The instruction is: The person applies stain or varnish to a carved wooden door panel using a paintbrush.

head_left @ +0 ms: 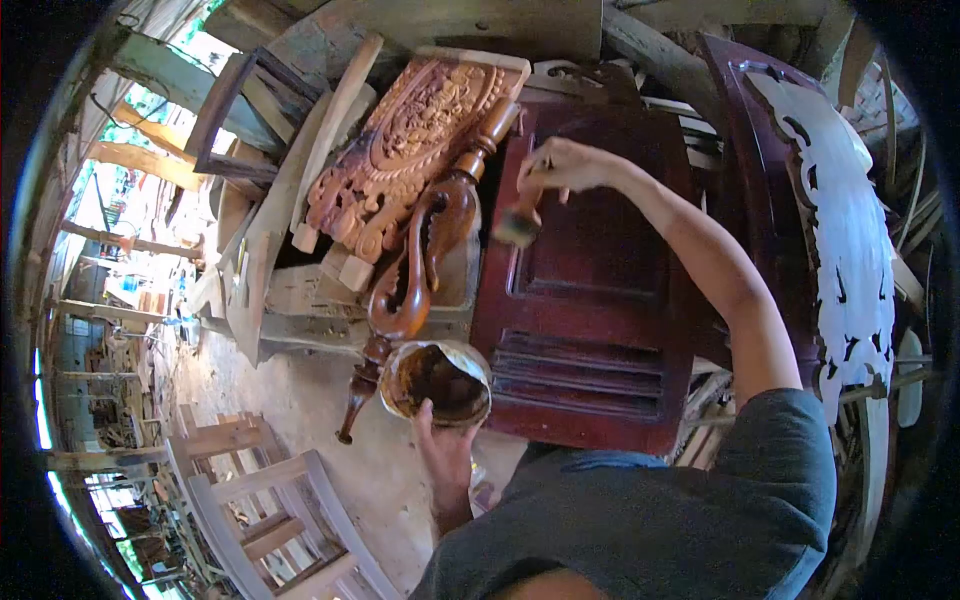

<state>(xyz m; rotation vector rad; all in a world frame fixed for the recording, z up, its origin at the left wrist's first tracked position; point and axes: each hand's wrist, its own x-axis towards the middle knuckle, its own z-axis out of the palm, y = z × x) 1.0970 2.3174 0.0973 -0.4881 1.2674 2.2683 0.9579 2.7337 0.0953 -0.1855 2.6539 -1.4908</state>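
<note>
A brush (522, 222) with a wooden handle hangs from my right hand (560, 168), its bristles pointing down over the upper left of a dark red panelled door (590, 250). My left hand (443, 440) grips a round bowl (480, 365) from below, with the thumb over its rim. Dark brown residue coats the bowl's inside. Close beside the bowl, a glossy brown curved wooden piece (402, 312) with turned ends runs up along the door's left edge. Left of it lies a carved wooden panel (415, 130), partly reddish brown.
Pale wooden frames (235, 440) stand on the floor (330, 420) at the lower left. Another dark red panel (745, 190) leans at the right, with a pale cut-out board (850, 230) against it. Beams and planks surround the work area.
</note>
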